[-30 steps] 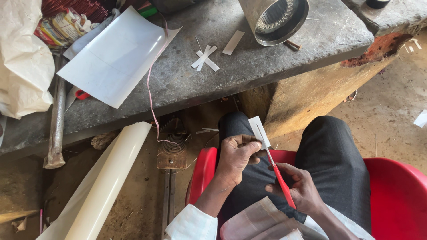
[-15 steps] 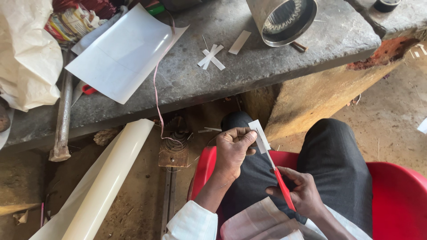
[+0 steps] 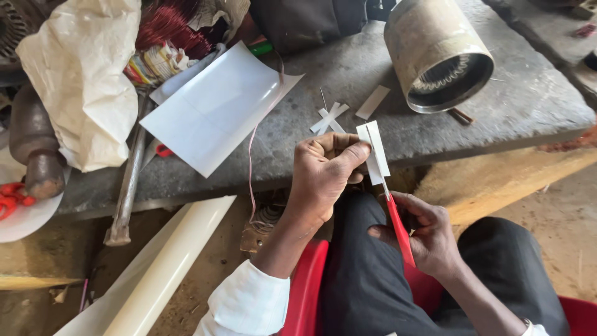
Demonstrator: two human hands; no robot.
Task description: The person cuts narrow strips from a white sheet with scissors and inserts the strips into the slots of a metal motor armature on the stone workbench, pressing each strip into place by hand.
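My left hand (image 3: 326, 168) pinches a small white paper strip (image 3: 375, 151) between thumb and fingers, held up over my lap. My right hand (image 3: 429, 233) grips red-handled scissors (image 3: 398, 224), whose blades reach up into the strip. I sit on a red plastic chair (image 3: 305, 292) in dark trousers, in front of a grey stone bench (image 3: 348, 81).
On the bench lie a large white sheet (image 3: 214, 106), several cut white strips (image 3: 329, 118), a metal motor stator (image 3: 438, 53), a crumpled pale bag (image 3: 81, 81) and a metal rod (image 3: 127, 186). A rolled white sheet (image 3: 161, 274) leans on the ground at the left.
The view has moved closer to the bench. My left hand has lifted the strip slightly higher, and the scissors stay at the strip.
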